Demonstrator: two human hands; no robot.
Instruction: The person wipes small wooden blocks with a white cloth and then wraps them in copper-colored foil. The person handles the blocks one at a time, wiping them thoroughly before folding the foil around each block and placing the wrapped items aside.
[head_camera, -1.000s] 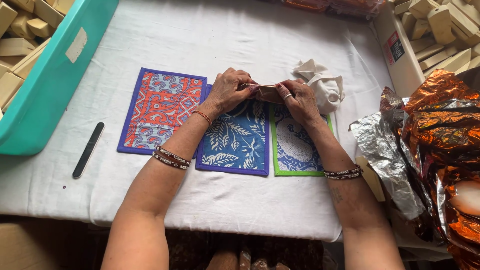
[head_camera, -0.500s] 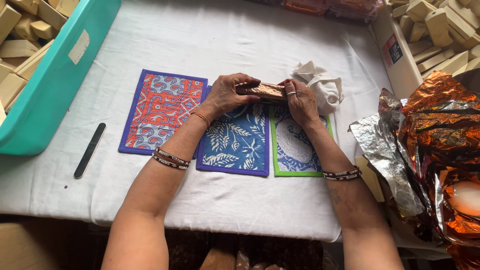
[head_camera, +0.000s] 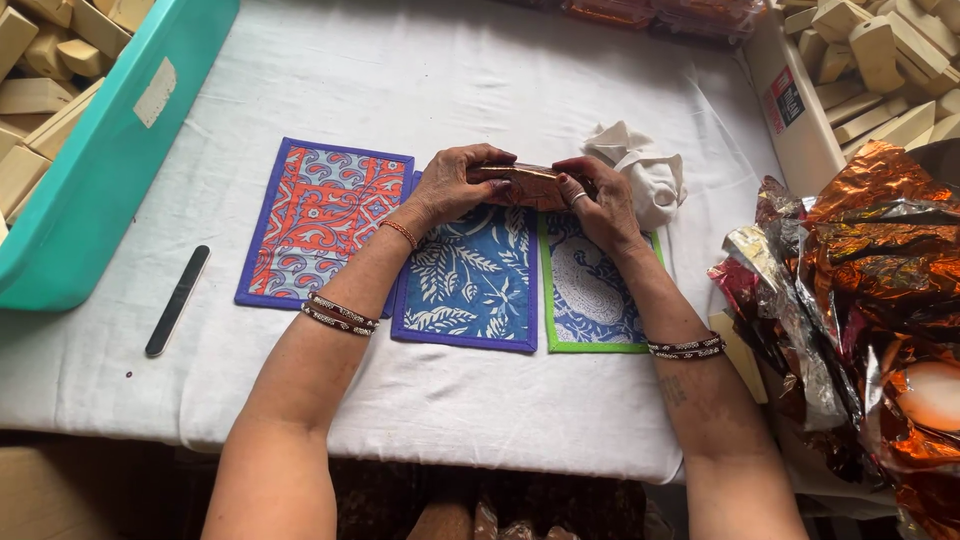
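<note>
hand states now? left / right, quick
Left hand: closed around the left end of the copper-foil-wrapped bar.
Right hand: closed on the same bar's right end, fingers curled over it.

Bright even light, soft shadows, glare on crinkled foil (head_camera: 870, 250), sharp focus throughout

There is just one camera — it sits on my head and looks down at the white table (head_camera: 560, 90) in front of me. It is close, so my arms reach up from the near edge — my left hand (head_camera: 450, 185) and right hand (head_camera: 600, 205) meet mid-picture.
</note>
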